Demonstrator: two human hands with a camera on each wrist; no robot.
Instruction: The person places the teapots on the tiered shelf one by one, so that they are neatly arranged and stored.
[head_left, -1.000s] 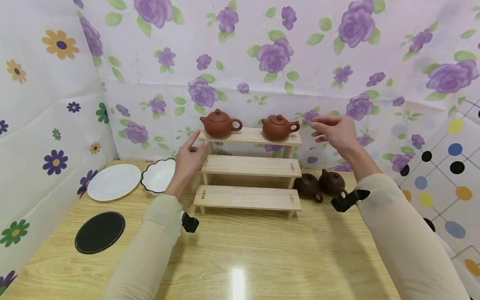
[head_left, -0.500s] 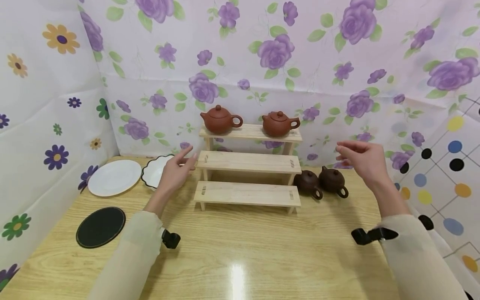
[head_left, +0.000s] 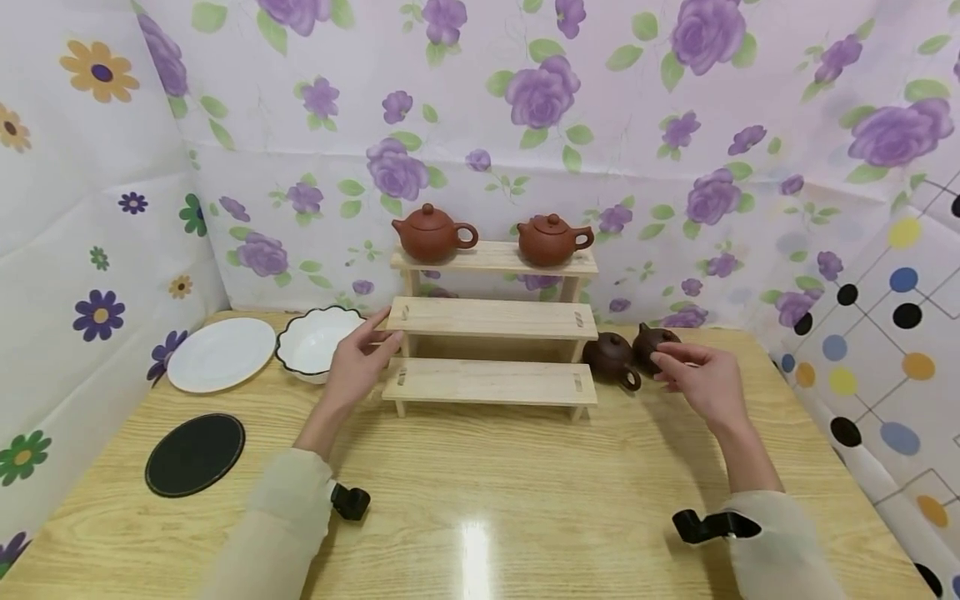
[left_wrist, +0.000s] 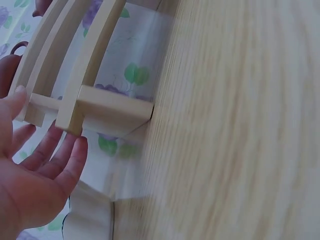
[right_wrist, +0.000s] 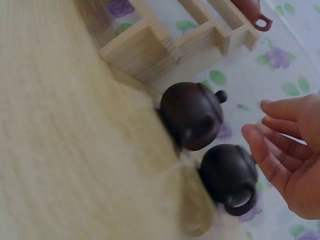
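Observation:
A three-tier wooden stand [head_left: 491, 317] has two reddish-brown teapots on its top step: a left one [head_left: 431, 237] and a right one [head_left: 551, 242]. On the table by the stand's right end are two dark brown teapots, the nearer to it [head_left: 611, 358] and the outer one [head_left: 651, 342]. My right hand [head_left: 705, 383] hovers at the outer dark teapot, partly covering it in the head view; in the right wrist view a gap shows between thumb and fingers, which hold nothing. My left hand [head_left: 356, 367] is at the stand's left end, fingers seemingly touching the steps.
Left of the stand are a scalloped white bowl [head_left: 311, 342] with a dark rim, a white plate [head_left: 221, 354] and a round black mat [head_left: 195, 454]. Flowered cloth [head_left: 315, 100] hangs behind the table and along its sides.
My right hand has come down from beside the top step, first outward, then in to the outer dark teapot. My left hand has dropped from the top step to the middle one.

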